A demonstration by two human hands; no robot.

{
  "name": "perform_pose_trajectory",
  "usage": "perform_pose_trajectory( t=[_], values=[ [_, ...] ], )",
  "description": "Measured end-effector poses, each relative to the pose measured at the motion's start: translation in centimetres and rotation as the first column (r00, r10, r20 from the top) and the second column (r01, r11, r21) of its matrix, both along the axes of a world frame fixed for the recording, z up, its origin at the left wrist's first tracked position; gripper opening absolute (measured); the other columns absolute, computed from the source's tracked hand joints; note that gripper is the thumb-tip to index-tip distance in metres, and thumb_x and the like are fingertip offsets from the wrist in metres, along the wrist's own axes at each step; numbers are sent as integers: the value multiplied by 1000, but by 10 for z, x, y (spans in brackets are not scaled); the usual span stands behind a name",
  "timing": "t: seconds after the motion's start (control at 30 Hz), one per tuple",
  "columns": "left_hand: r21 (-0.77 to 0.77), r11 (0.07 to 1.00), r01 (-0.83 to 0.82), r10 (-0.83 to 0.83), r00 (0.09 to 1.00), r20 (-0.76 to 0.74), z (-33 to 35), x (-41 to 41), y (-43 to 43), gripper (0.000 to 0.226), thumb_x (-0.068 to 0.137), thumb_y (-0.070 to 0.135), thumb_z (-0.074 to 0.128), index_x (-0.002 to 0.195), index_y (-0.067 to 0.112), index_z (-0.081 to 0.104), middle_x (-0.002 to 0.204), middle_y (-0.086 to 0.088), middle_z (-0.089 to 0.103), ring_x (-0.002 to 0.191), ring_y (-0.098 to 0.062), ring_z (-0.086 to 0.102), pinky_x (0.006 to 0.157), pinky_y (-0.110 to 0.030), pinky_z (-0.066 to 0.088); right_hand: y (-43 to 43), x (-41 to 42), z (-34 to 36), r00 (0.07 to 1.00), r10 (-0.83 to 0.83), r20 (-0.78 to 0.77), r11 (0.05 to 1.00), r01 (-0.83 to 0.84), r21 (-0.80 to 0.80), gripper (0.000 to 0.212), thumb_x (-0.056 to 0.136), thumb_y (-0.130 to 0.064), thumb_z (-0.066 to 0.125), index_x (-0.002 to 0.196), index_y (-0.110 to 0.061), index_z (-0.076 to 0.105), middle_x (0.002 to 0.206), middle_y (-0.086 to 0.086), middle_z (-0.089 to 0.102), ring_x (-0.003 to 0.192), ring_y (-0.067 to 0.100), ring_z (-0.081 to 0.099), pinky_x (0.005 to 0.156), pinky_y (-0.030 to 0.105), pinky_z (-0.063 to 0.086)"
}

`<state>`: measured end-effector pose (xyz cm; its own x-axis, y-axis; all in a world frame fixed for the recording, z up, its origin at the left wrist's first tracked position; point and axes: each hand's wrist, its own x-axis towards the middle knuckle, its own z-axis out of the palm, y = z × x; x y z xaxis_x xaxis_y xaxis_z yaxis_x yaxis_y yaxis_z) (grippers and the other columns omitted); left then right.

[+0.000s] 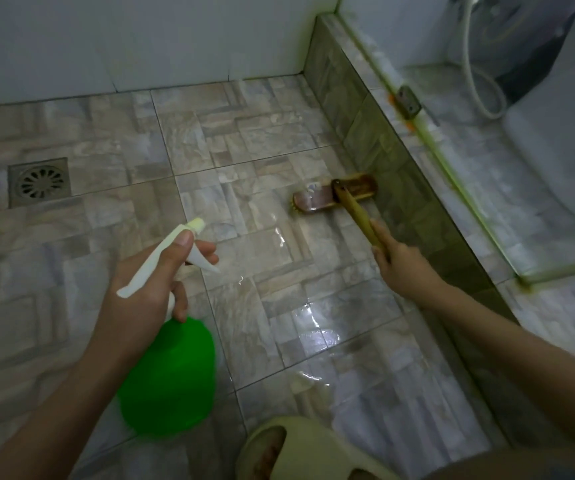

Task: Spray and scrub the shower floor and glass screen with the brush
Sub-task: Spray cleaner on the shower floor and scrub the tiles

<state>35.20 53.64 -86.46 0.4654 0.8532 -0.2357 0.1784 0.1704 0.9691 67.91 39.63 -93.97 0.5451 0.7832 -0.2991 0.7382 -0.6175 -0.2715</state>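
Looking down through the head view, the person is scrubbing low in the corner where the shower floor [237, 133] meets the tiled kerb [359, 109]. The right hand [400, 261] is clenching the wooden handle of the brush [334, 197], with one finger lying straight along the shaft. From that grip the handle is running forward and slightly leftward, away from the body, to the brush head, which is sitting bristles-down on wet tile right against the kerb's foot. The head's long axis is lying crosswise to the handle.

The left hand [147, 285] is grasping the neck of the green spray bottle [171, 372], fingers curling round the trigger and the nozzle aiming forward over the floor. The glass screen [459, 192] is standing on top of the kerb, beyond the brush and on the right hand's side, so that hand is probably the nearer one for reaching it. The drain [39, 181] is sitting well apart, far left.
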Motion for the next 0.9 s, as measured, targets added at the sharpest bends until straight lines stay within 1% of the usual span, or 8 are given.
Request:
perform_pose_trajectory(
  t=[0.17,0.37,0.5,0.6,0.7,0.77,0.83,0.9],
  values=[
    [-10,1000,-3,3,1000,14,-2,-12,1,26,78,66,51,82,56,75,99,11,78,36,-13,45,42,-19,41,-28,-9,6,999,46,4,996,-46,-75,59,102,-28,39,153,-30,10,57,1,51,46,19,48,44,26,30],
    [-60,997,40,-45,996,-78,2,-6,6,28,87,62,53,74,52,75,100,12,77,38,-16,47,45,-19,43,48,27,57,976,217,2,927,-205,-316,54,101,-28,39,152,-31,20,103,18,63,84,35,63,69,36,51],
    [-62,992,110,-119,981,-154,10,7,1,43,84,67,53,89,32,77,99,7,78,38,-17,48,48,-23,44,73,22,91,965,259,-43,874,-254,-414,51,102,-26,36,151,-26,23,105,21,59,74,31,61,53,26,45],
    [-78,988,133,-142,981,-135,14,20,-2,38,90,63,56,99,30,74,101,0,77,38,-17,48,42,-20,43,75,20,91,966,256,-45,898,-255,-360,48,102,-23,36,150,-21,28,121,23,58,100,37,60,71,29,39],
    [-78,986,148,-155,982,-104,6,31,-10,38,84,70,58,105,40,71,105,0,77,46,-22,52,41,-21,42,59,32,54,978,204,-33,933,-205,-296,51,101,-26,35,150,-29,23,108,20,62,76,31,58,65,31,46],
    [-63,986,157,-163,980,-111,-3,40,-23,26,92,59,54,106,42,68,106,-2,76,49,-18,54,41,-21,42,44,37,32,984,179,-26,959,-180,-220,52,101,-27,34,151,-32,19,94,16,60,63,26,51,59,31,44],
    [-30,990,139,-142,980,-142,-4,51,-40,26,97,46,48,112,32,66,108,-10,74,47,-5,57,40,-20,42,33,35,21,981,193,-8,972,-192,-137,51,101,-25,34,150,-29,23,94,15,59,64,27,52,59,31,41],
    [-28,988,152,-154,978,-139,9,59,-57,37,91,48,49,116,25,64,112,-14,72,52,-3,61,40,-19,42,15,24,23,982,190,11,974,-187,-128,49,101,-21,36,148,-26,28,104,19,61,82,35,60,65,32,41]
  ],
)
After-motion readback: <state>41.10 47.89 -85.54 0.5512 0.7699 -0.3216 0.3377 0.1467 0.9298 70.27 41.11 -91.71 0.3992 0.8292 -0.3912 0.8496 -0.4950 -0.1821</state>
